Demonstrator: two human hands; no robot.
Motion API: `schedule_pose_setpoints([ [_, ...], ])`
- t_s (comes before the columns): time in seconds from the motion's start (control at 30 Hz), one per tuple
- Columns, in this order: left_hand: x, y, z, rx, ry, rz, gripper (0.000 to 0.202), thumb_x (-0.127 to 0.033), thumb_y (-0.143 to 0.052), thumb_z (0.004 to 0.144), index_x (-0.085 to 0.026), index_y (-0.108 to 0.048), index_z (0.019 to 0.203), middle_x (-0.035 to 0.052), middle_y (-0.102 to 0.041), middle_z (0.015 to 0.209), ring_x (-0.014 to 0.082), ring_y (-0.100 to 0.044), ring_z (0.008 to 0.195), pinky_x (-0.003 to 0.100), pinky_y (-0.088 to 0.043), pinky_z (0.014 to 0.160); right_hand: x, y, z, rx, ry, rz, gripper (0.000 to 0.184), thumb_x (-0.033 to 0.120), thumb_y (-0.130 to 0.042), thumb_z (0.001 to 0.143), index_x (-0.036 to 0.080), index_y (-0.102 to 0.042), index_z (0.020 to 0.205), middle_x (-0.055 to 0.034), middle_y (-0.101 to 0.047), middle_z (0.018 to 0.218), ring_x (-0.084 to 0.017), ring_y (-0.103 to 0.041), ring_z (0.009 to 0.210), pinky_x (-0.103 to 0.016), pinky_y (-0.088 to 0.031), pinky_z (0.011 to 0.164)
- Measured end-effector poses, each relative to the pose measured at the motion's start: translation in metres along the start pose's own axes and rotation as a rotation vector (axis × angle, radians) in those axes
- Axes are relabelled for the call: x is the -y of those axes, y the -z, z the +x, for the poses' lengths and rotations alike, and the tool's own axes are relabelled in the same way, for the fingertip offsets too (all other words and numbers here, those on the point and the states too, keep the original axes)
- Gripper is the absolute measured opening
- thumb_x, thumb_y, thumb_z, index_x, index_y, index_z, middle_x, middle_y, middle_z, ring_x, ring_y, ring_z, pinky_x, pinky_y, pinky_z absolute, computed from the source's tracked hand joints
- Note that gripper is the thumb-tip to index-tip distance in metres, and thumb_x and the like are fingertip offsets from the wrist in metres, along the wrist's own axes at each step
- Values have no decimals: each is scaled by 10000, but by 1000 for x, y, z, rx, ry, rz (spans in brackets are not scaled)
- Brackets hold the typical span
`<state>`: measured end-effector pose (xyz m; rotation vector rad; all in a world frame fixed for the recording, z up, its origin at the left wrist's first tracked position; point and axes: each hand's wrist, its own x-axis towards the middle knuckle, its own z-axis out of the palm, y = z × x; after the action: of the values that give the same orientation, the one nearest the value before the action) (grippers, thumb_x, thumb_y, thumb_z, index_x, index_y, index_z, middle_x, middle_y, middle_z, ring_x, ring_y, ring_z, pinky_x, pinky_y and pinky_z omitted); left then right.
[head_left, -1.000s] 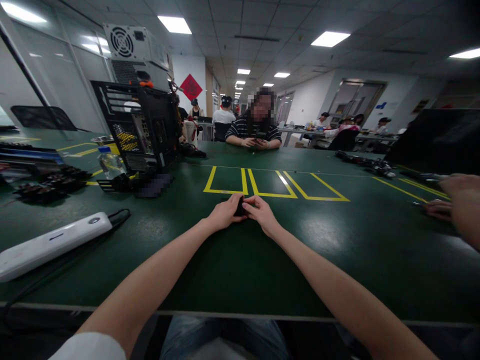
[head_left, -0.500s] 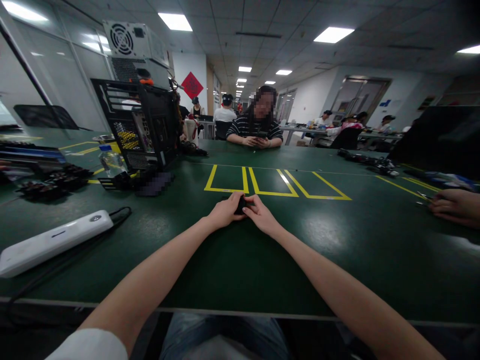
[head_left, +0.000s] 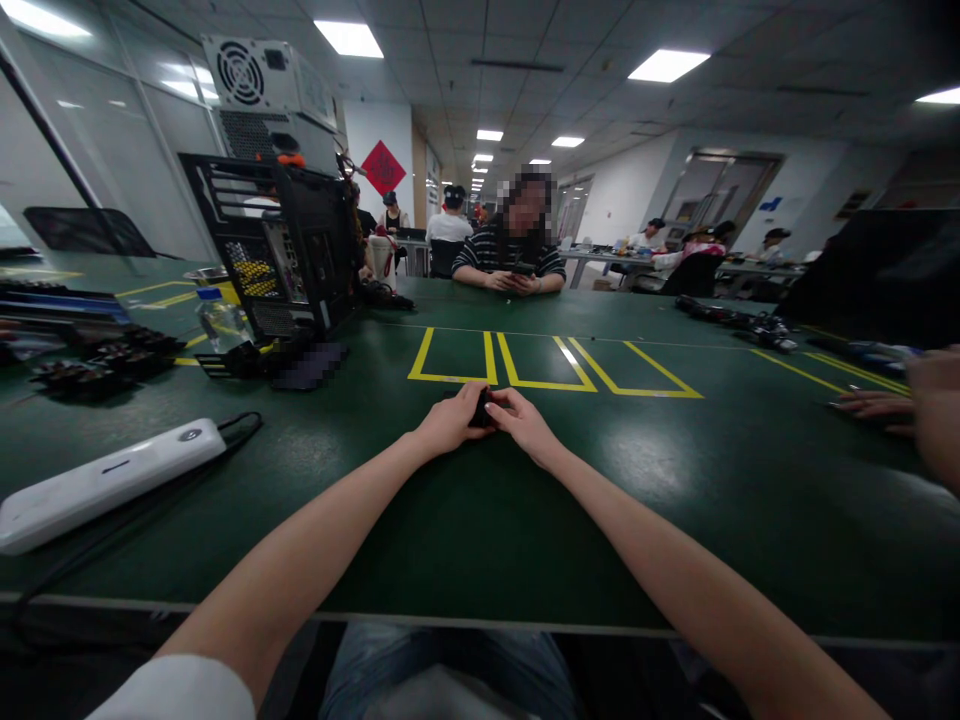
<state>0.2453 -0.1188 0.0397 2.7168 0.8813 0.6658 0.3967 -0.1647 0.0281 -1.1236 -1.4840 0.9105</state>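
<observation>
Gripping a black part (head_left: 481,409) together, left hand (head_left: 448,420) and right hand (head_left: 525,428) are meeting over the green surface (head_left: 457,545) — tape (head_left: 547,387) is lying beyond, lights (head_left: 349,38) are glowing overhead.

Dim room, bright ceiling panels (head_left: 669,66)
Soft glare on the green tabletop (head_left: 480,530); edges stretched wide, top right corner black

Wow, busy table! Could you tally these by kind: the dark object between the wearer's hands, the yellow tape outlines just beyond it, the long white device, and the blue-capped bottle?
Dark object between the left hand and right hand: 1
Yellow tape outlines: 3
Long white device: 1
Blue-capped bottle: 1
Total: 6
</observation>
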Motion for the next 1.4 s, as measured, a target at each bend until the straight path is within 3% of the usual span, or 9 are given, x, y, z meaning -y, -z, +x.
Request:
schedule_pose_setpoints([
  [0.17, 0, -2, 2, -19, 10, 28, 560, -400, -522, 712, -202, -239, 1154, 97, -392, 1186, 220, -555, 861, 331, -458, 682, 1, -2, -4, -4, 57, 106, 221, 251, -565, 673, 227, -487, 878, 3, -498, 948, -128, -535, 856, -291, -429, 774],
  [0.43, 0, -3, 2, -4, 20, 35, 575, -399, -520, 716, -204, -217, 1164, 104, -380, 1197, 220, -555, 870, 328, -453, 684, -2, 0, 0, -66, 11, 27, 254, 343, -537, 691, 230, -495, 914, -13, -517, 945, -131, -526, 802, -299, -448, 695],
  [0.6, 0, -2, 1, 13, 18, 14, 573, -381, -522, 719, -211, -209, 1169, 98, -376, 1207, 210, -556, 874, 326, -453, 699, 0, 1, 0, -2, -71, 44, 299, 339, -524, 704, 218, -494, 975, -34, -517, 1005, -142, -526, 844, -319, -441, 732],
  [0.9, -5, 3, 1, 26, 48, 10, 574, -377, -527, 713, -207, -226, 1171, 103, -372, 1216, 229, -539, 923, 344, -448, 727, 2, -2, -3, -71, -15, 56, 212, 350, -516, 696, 229, -509, 870, -1, -526, 901, -137, -512, 836, -285, -451, 686],
  [1.07, -5, 2, 1, 13, 38, 14, 585, -384, -533, 710, -203, -220, 1171, 112, -372, 1215, 238, -539, 928, 354, -446, 729, -2, -2, 2, -84, -24, 54, 263, 367, -539, 680, 221, -509, 896, -15, -529, 938, -143, -518, 841, -294, -460, 680],
  [1.23, -4, 1, 1, 16, 42, 19, 580, -373, -535, 711, -201, -223, 1169, 109, -364, 1219, 232, -540, 924, 341, -445, 731, -2, 1, 2, -29, -59, 39, 281, 358, -523, 701, 214, -516, 942, -34, -538, 983, -158, -529, 870, -329, -445, 735],
  [1.4, -3, 1, 2, 18, 36, 15, 595, -381, -535, 706, -203, -214, 1174, 106, -364, 1216, 229, -537, 923, 337, -445, 726, 3, 1, -3, 15, 24, 113, 276, 290, -575, 668, 224, -504, 926, -13, -522, 994, -131, -536, 864, -293, -431, 772],
])
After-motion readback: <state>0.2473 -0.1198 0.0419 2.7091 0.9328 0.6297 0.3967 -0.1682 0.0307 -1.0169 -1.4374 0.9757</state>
